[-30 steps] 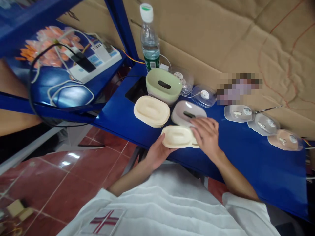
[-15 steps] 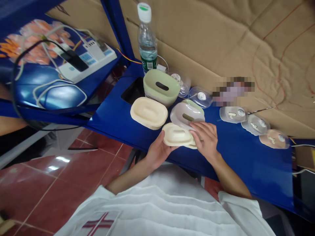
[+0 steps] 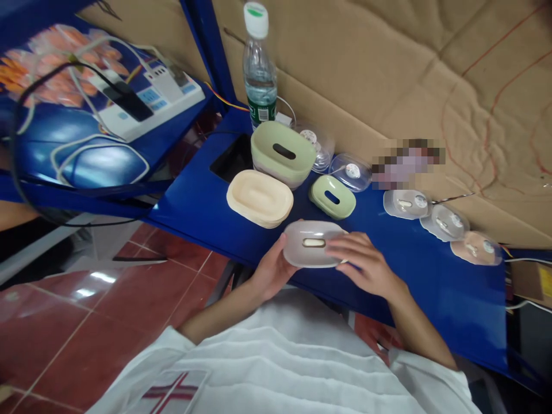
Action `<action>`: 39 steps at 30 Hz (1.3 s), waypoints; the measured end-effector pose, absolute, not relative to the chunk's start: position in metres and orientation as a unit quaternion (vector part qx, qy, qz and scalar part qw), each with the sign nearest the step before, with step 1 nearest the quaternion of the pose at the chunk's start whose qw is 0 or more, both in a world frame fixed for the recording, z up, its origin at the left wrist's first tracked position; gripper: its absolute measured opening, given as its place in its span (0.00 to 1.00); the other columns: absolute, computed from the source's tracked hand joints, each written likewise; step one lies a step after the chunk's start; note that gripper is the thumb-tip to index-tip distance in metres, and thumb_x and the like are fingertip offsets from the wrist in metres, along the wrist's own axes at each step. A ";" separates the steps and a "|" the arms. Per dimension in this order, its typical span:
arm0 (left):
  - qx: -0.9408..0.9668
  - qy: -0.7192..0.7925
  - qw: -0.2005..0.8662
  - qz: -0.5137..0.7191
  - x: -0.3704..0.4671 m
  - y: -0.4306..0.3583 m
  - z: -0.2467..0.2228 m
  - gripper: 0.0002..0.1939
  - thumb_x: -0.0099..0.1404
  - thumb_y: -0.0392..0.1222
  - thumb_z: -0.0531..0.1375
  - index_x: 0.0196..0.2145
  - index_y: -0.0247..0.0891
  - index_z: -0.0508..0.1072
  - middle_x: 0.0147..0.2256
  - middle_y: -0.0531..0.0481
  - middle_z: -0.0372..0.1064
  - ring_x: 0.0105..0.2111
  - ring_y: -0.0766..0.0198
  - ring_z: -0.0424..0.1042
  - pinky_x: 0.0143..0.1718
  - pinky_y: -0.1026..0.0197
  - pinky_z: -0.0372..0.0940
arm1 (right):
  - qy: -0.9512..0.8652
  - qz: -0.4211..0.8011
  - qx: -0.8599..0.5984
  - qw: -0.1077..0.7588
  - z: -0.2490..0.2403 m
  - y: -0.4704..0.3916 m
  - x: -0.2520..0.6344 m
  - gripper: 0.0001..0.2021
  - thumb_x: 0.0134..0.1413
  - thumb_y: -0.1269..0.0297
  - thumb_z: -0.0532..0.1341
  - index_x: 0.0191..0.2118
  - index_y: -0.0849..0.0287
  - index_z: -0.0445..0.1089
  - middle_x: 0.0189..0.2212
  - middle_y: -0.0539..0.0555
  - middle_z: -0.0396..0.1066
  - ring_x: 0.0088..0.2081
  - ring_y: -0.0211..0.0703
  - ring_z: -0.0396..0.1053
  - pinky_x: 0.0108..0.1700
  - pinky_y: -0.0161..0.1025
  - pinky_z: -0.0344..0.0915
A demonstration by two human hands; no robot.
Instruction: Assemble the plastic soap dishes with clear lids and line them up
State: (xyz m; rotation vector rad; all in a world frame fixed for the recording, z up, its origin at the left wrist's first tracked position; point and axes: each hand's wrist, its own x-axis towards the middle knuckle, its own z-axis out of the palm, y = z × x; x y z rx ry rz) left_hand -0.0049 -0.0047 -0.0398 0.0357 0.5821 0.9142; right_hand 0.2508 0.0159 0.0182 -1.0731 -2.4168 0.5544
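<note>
My left hand [image 3: 272, 270] is closed around the left end of a stack of oval plastic pieces. On top of it is a pale lilac-grey oval shell [image 3: 297, 253] with a slot in its middle. Cream plastic shows through the slot and at the right edge, from a cream oval tray mostly covered by the shell. My right hand [image 3: 366, 264] has its fingers on the shell's right end. Just beyond lies a green oval shell [image 3: 349, 201] with a dark slot. To the left are stacked cream trays [image 3: 259, 195] and a stack of larger green shells [image 3: 269, 144].
A water bottle [image 3: 261, 80] stands behind the stacks. Clear covers with round labels [image 3: 349, 172] lie along the cardboard [image 3: 328, 86]. More shells [image 3: 444, 221] sit at right on the blue table [image 3: 409, 276]. A power strip [image 3: 129, 123] with cables lies on the left shelf.
The lilac shell has come toward me, off the green shell, onto the cream tray in my left hand. My right hand has moved with it. The green shell now shows fully.
</note>
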 end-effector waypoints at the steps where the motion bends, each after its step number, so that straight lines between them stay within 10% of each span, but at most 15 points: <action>1: 0.010 0.276 0.859 0.431 -0.007 -0.006 -0.040 0.29 0.76 0.56 0.62 0.69 0.46 0.69 0.67 0.45 0.70 0.67 0.46 0.69 0.66 0.45 0.68 | -0.856 0.203 -0.407 0.246 0.018 0.032 0.255 0.19 0.77 0.55 0.55 0.65 0.47 0.72 0.59 0.55 0.78 0.61 0.51 0.75 0.63 0.55 0.70; 11: 0.015 0.223 0.859 0.461 -0.001 -0.018 -0.044 0.35 0.68 0.71 0.63 0.61 0.44 0.77 0.63 0.46 0.75 0.71 0.38 0.63 0.70 0.37 0.62 | -0.819 0.283 -0.458 0.198 0.030 0.039 0.221 0.33 0.72 0.47 0.61 0.76 0.48 0.56 0.70 0.58 0.67 0.67 0.54 0.70 0.66 0.53 0.72; 18: 0.180 0.218 0.870 0.403 0.003 -0.021 -0.048 0.50 0.52 0.75 0.72 0.63 0.41 0.74 0.62 0.38 0.74 0.72 0.34 0.60 0.72 0.38 0.59 | -0.778 0.268 -0.510 0.252 0.048 -0.009 0.233 0.24 0.72 0.56 0.63 0.69 0.45 0.67 0.57 0.56 0.77 0.55 0.50 0.77 0.57 0.46 0.76; 23: 0.145 0.238 0.863 0.422 0.001 -0.021 -0.046 0.41 0.61 0.74 0.67 0.60 0.41 0.77 0.61 0.40 0.76 0.71 0.38 0.63 0.72 0.40 0.60 | -0.768 0.196 -0.542 0.281 0.040 0.053 0.258 0.26 0.80 0.50 0.43 0.70 0.49 0.67 0.56 0.58 0.77 0.51 0.50 0.78 0.54 0.49 0.77; 30: 0.138 0.282 0.845 0.433 -0.007 -0.044 -0.066 0.39 0.63 0.72 0.68 0.60 0.42 0.77 0.59 0.41 0.78 0.69 0.40 0.66 0.70 0.42 0.63 | -0.695 0.012 -0.714 -0.082 0.016 0.165 0.241 0.27 0.72 0.60 0.57 0.71 0.65 0.63 0.69 0.74 0.63 0.55 0.69 0.77 0.52 0.60 0.75; 39: 0.097 0.249 0.860 0.434 -0.006 -0.031 -0.060 0.32 0.68 0.65 0.67 0.61 0.41 0.77 0.61 0.43 0.77 0.71 0.42 0.63 0.73 0.44 0.59 | -0.756 -0.051 -0.651 -0.046 0.017 0.162 0.251 0.28 0.72 0.57 0.59 0.70 0.64 0.65 0.61 0.71 0.74 0.60 0.67 0.72 0.59 0.58 0.68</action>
